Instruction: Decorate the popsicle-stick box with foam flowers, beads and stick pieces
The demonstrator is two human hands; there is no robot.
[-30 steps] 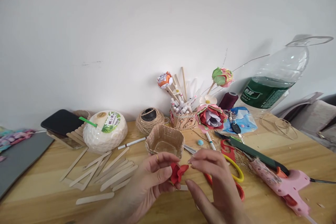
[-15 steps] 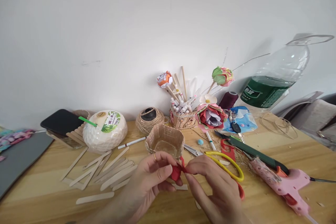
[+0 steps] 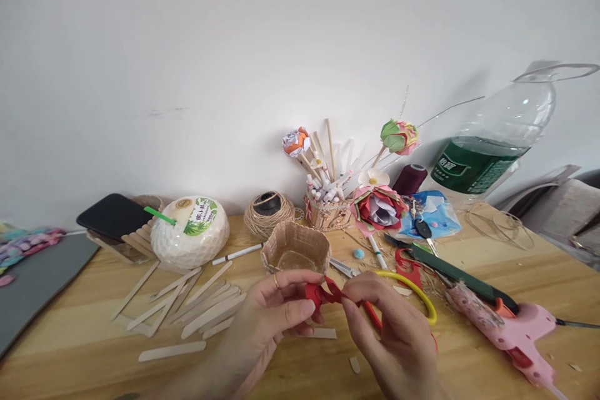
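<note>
left hand (image 3: 276, 315), ring on one finger, pinches one end of a red folded strip (image 3: 319, 292) between thumb and fingers; right hand (image 3: 391, 312) has thumb and index clamped on the other end. strip is above the wooden table (image 3: 262, 375), between the two hands, just in front of the small woven basket (image 3: 295, 250); paper or fabric, can't tell. part of it sticks up in a point near the middle. scissors (image 3: 430, 300) with yellow handle loop lie behind and partly hidden by the right hand. craft sticks (image 3: 213, 312) scattered left of the left hand. behind them, a wrapped white coconut (image 3: 190, 237) with green straw (image 3: 159, 215). twine ball (image 3: 267, 215) by the wall, capped marker (image 3: 238, 254) in front of it. behind the basket to the right, a decorated holder (image 3: 328, 215) full of white pens and sticks; large pink-and-red paper flower (image 3: 379, 207) beside it. right side: green-handled tool (image 3: 469, 276) next to pink glue gun (image 3: 525, 325); car key (image 3: 422, 228) on a blue packet (image 3: 440, 215); big clear bottle (image 3: 482, 165) with green label at the back.
</note>
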